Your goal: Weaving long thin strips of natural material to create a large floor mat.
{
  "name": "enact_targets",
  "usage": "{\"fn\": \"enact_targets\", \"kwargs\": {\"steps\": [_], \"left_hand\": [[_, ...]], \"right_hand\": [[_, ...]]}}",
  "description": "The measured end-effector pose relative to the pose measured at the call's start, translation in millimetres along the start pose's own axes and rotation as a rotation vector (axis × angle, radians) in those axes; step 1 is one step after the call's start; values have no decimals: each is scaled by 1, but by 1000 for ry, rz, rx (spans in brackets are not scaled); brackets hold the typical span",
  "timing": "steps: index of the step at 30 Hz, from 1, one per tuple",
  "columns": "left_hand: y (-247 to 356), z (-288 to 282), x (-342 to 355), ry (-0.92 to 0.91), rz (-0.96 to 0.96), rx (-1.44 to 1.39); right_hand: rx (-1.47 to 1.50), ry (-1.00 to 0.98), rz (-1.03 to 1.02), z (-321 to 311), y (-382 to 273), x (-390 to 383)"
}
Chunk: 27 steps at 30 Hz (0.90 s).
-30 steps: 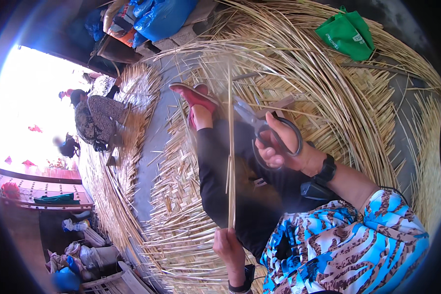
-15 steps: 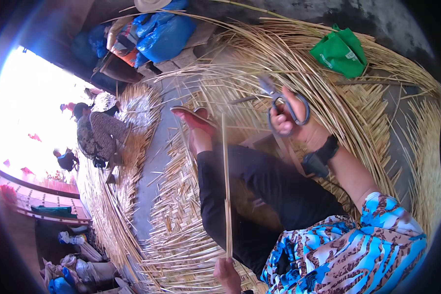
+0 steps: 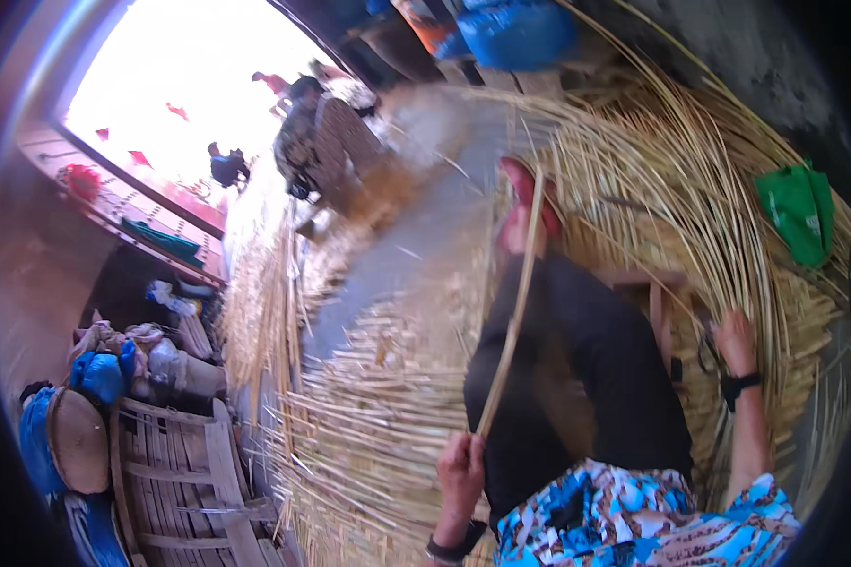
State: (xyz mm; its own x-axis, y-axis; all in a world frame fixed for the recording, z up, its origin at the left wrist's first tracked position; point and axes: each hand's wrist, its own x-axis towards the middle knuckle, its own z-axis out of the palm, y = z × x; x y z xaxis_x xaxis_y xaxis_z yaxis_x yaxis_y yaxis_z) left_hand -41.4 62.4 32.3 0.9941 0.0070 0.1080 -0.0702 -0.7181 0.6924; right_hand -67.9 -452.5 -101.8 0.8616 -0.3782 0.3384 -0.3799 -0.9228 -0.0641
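Observation:
My left hand (image 3: 460, 472) is closed round the lower end of a long pale reed strip (image 3: 512, 345), which slants up across my dark trousers toward my red shoe (image 3: 529, 208). Over at the right, my right hand (image 3: 736, 342) is low beside a wooden stool (image 3: 658, 307), against the pile of long reeds. The scissors (image 3: 706, 352) show as a dark handle loop at its fingers, blurred, their blades hard to make out. Beneath my legs spreads a woven reed mat (image 3: 369, 416), with loose strip ends along its left side.
Long reeds (image 3: 671, 180) curve along the wall, with a green bag (image 3: 797, 215) on them. A blue plastic bag (image 3: 515, 36) stands at the back. Another person (image 3: 331, 142) crouches beyond the grey floor strip. A slatted wooden chair (image 3: 175, 472) lies at lower left.
The view has swung, shifting the scene rightward. My right hand has gone from raised over my legs with the scissors down to the reeds at the right. The left hand keeps the strip, now tilted.

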Motion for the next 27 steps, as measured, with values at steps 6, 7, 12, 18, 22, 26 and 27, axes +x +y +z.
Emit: {"fn": "enact_targets", "kwargs": {"steps": [6,7,12,18,22,26,27], "left_hand": [[15,13,18,-45,-57,-173],[19,18,18,-70,-68,-185],[41,25,14,-113,-75,-342],[29,11,6,-208,-276,-730],[32,6,8,-264,-364,-857],[35,2,11,-271,-337,-743],[31,1,10,-281,-313,-717]], "right_hand": [[1333,-535,99,-113,-203,62],[1470,-546,-55,-108,-227,54],[1851,-961,-24,-120,-302,22],[1835,-1123,8,-121,-308,6],[1919,-1172,63,-122,-310,5],[1958,-1251,132,-112,-316,5],[1958,-1245,134,-115,-318,6]]}}
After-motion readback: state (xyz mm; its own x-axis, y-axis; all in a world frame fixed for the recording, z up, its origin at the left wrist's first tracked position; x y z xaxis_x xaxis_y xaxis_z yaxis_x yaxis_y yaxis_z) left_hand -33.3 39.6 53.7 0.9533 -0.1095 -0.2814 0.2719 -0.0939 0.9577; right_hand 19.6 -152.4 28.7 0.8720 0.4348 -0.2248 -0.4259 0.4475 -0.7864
